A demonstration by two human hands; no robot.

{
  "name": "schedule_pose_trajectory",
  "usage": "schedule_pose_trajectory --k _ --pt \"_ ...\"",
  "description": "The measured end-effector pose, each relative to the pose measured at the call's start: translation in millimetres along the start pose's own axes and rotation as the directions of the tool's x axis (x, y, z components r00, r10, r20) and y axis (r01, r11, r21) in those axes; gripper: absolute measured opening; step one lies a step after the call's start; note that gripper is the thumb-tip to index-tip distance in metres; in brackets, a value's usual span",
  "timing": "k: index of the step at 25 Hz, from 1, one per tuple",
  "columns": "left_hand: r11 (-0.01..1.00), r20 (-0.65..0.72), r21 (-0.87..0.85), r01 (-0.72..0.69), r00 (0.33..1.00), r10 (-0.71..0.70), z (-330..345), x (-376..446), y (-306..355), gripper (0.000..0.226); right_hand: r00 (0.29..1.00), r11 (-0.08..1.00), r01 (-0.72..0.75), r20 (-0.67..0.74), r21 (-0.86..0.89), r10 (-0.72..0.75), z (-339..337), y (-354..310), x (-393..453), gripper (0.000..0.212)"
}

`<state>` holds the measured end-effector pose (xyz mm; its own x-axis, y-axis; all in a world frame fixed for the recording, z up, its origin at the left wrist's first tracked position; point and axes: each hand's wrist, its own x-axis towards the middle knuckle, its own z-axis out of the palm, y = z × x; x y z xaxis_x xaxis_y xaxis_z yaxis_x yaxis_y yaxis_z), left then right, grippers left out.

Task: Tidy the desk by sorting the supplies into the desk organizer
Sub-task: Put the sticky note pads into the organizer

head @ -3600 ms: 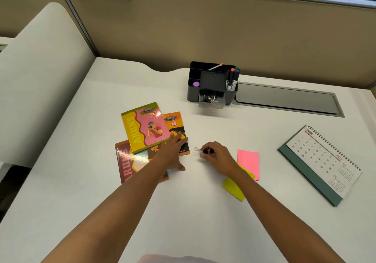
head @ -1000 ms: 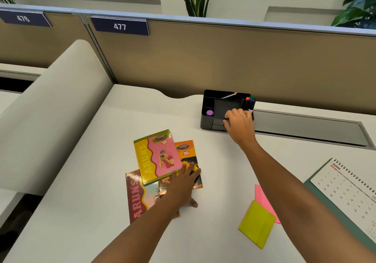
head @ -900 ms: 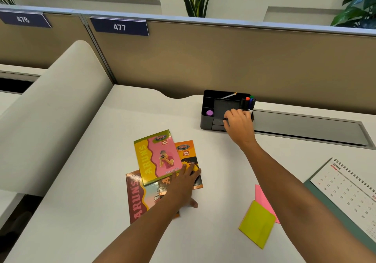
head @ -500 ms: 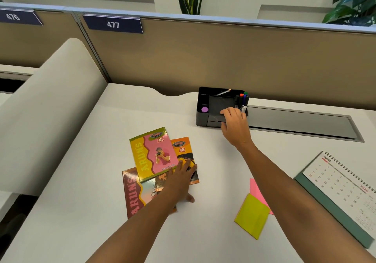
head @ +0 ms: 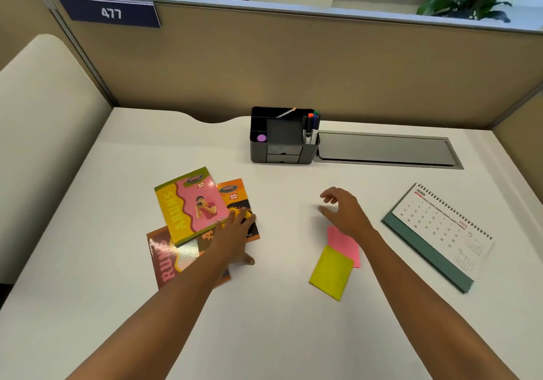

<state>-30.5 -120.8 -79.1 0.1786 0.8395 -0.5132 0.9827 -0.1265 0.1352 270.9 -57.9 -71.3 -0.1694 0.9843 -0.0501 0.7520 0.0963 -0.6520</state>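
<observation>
The white desk (head: pixel 293 335) carries a black organizer (head: pixel 258 152) at the rear centre, beside a recessed grey cable cover (head: pixel 385 150). Three overlapping notebooks (head: pixel 188 206) lie left of centre. A yellow pad (head: pixel 332 274) overlaps a pink pad (head: pixel 349 246) right of centre. A calendar (head: pixel 440 232) lies flat at the right edge.

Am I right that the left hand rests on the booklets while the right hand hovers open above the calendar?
Not quite: in the head view the right hand hovers open above the pink notes, not the calendar. The left hand does rest on the booklets.
</observation>
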Motion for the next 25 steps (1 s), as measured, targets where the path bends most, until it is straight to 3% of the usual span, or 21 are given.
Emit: schedule_pose_trajectory --k 3,6,9,13,19,22,25 --pt "1.0 0.008 0.003 -0.002 1.0 0.002 1.1 -0.3 0.4 0.119 0.985 0.993 -0.118 0.133 0.015 0.115 -2.0 2.7 -40.6 0.051" --pt "1.0 0.013 0.0 0.006 1.0 -0.006 0.3 -0.8 2.4 0.119 0.95 0.963 -0.16 0.229 -0.218 0.21 0.5 0.5 -69.8 0.092" --pt "1.0 0.02 0.005 0.017 1.0 -0.017 -1.6 -1.3 4.5 0.119 0.914 0.909 -0.14 0.303 -0.394 0.271 2.0 -3.9 -85.4 0.107" --pt "1.0 0.032 0.013 0.014 0.999 -0.015 -1.2 -0.5 4.7 0.12 0.904 0.916 -0.169 0.313 -0.364 0.291 6.3 -7.5 -86.8 0.103" --pt "1.0 0.037 0.017 0.026 0.999 -0.026 -1.5 -0.1 4.7 0.12 0.869 0.899 -0.25 0.327 -0.359 0.372 10.0 -10.9 -78.4 0.075" --pt "0.999 0.03 0.028 0.028 0.999 -0.029 -1.5 0.3 4.8 0.12 0.813 0.917 -0.263 0.444 -0.301 0.378 5.4 -11.0 -63.5 0.037" --pt "0.998 0.031 0.057 0.036 0.999 -0.038 -4.3 0.5 6.2 0.12 0.756 0.949 -0.283 0.578 -0.136 0.308 -9.4 -14.8 -35.9 0.042"
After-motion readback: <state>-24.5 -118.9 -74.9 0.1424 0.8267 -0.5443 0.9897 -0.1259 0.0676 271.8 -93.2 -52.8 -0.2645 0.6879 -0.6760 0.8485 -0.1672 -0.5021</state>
